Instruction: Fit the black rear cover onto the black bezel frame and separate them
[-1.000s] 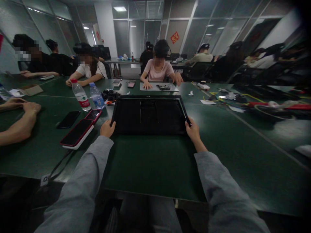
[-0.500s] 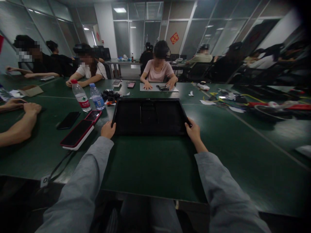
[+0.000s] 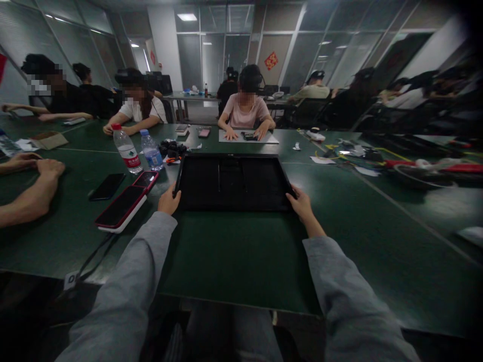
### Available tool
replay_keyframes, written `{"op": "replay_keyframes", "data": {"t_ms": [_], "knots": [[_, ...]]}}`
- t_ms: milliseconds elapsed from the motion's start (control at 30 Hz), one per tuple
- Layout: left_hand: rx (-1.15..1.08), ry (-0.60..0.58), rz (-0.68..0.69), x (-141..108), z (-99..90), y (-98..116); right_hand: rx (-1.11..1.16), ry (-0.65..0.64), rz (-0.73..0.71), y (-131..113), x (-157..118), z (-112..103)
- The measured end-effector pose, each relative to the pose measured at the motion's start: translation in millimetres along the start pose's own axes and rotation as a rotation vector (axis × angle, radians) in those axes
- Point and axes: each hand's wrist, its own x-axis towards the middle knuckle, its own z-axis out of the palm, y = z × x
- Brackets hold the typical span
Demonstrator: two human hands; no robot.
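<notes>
A black rectangular tray-like frame point(image 3: 234, 183) with a raised rim lies on the green table point(image 3: 241, 256) in front of me. Two thin upright lines show on its dark inner face. My left hand point(image 3: 169, 199) grips its left edge near the front corner, thumb on the rim. On the opposite side my right hand point(image 3: 301, 202) holds the right edge in the same way. The fingers beneath the rim are partly hidden on both sides.
Left of the frame are a red-capped bottle point(image 3: 127, 150), a blue-capped bottle point(image 3: 151, 150), a red-edged phone point(image 3: 121, 206) on a white block and a black phone point(image 3: 107, 187). Another person's hands point(image 3: 51, 168) rest far left. Cables and tools point(image 3: 354, 151) lie right.
</notes>
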Motion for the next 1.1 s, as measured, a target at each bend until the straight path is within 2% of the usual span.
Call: {"op": "replay_keyframes", "data": {"t_ms": [167,400,567,767,1100], "knots": [[-0.069,-0.006,-0.015,8.8,4.4,-13.8,0.057,0.034,0.065,-6.4,-3.8,2.0],[-0.203,0.045,-0.075,21.1,5.0,-31.9,0.086,-0.038,0.109,-10.4,-18.9,0.4],[-0.220,0.075,-0.110,20.4,-1.0,-27.6,0.001,0.016,0.078,-11.2,-22.8,5.7],[-0.077,0.070,-0.089,8.4,-6.9,-13.8,-0.023,0.036,0.025,-16.1,-24.6,5.9],[-0.082,0.067,-0.120,4.9,-9.7,-11.2,0.043,0.021,0.082,-19.8,-36.0,-3.2]]}}
